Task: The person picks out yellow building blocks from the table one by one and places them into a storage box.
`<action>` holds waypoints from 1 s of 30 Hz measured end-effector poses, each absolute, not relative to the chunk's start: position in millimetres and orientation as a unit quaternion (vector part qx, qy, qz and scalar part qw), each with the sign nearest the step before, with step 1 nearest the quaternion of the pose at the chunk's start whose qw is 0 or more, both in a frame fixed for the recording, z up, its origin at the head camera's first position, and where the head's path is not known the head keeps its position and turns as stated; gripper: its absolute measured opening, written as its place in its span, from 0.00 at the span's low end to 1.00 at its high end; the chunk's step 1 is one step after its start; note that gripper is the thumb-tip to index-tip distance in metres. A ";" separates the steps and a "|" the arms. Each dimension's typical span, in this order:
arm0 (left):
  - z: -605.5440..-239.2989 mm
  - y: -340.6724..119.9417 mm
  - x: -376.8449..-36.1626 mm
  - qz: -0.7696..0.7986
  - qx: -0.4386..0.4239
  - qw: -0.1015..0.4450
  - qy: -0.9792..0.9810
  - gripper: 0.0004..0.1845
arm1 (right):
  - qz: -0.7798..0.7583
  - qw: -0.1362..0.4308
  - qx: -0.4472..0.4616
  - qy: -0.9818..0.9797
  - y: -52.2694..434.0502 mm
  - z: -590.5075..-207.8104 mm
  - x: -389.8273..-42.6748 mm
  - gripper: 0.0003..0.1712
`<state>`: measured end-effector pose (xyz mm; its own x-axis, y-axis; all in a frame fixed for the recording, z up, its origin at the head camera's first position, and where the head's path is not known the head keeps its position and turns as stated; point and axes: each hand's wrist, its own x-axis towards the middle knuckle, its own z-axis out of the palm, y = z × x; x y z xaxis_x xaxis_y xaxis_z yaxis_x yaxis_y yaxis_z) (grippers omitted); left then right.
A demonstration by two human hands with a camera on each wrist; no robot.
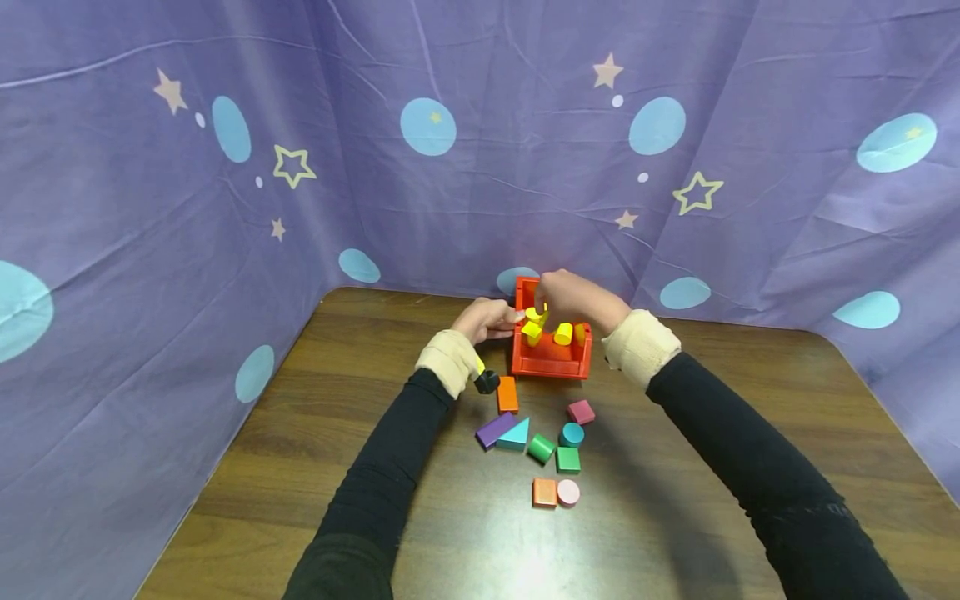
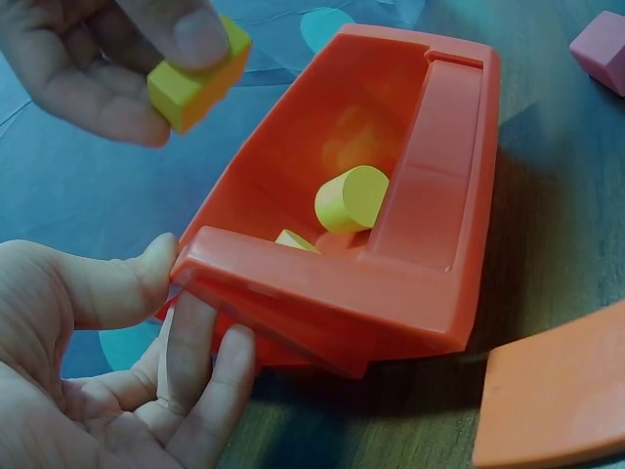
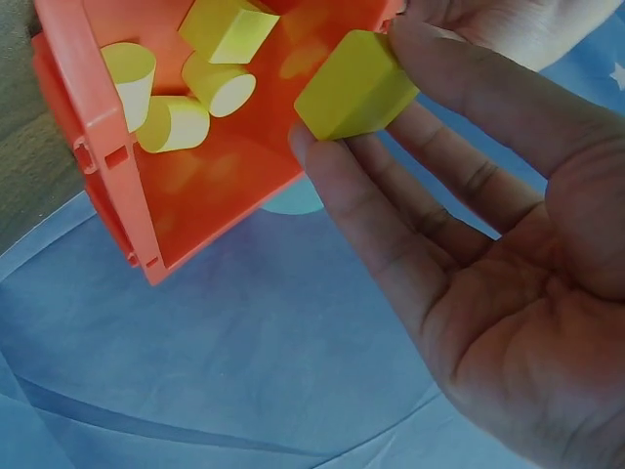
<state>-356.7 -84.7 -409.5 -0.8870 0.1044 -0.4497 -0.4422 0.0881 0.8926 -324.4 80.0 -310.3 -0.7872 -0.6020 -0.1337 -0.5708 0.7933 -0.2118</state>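
Observation:
A red plastic bin [image 1: 551,367] stands at the back of the table with several yellow blocks inside, among them a yellow cylinder [image 2: 352,199]. At its left side, my left hand [image 1: 483,319] grips the rim, thumb above and fingers beneath, as the left wrist view shows. Over the bin, my right hand [image 1: 581,298] pinches a yellow block [image 3: 354,90] between thumb and fingertips. That block is above the bin, apart from the other yellow pieces. More yellow cylinders [image 3: 174,124] and a flat-sided yellow block [image 3: 227,27] lie on the bin's floor.
In front of the bin lie an orange block [image 1: 507,395], a purple block [image 1: 495,430], a blue triangle [image 1: 514,436], a green cylinder [image 1: 542,449], a green block [image 1: 567,460], a teal cylinder [image 1: 572,434] and several others. A patterned purple cloth [image 1: 480,208] hangs behind.

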 end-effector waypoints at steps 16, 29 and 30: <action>-410.1 -87.5 -355.1 0.663 -0.111 0.198 0.713 0.16 | -0.003 0.178 -0.259 0.949 61.9 -317.3 -338.4 0.09; -410.7 -85.4 -357.5 0.669 -0.125 0.196 0.706 0.14 | 0.060 0.227 -0.245 0.941 54.3 -331.6 -352.6 0.15; -410.8 -85.4 -357.8 0.669 -0.125 0.196 0.706 0.14 | 0.063 0.229 -0.242 0.941 53.9 -332.4 -353.5 0.14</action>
<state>-357.8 -85.4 -410.8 -0.8920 0.0861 -0.4438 -0.4385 0.0733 0.8957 -353.5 53.9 -332.4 -0.7780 -0.4261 -0.4617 -0.4838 0.8752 0.0076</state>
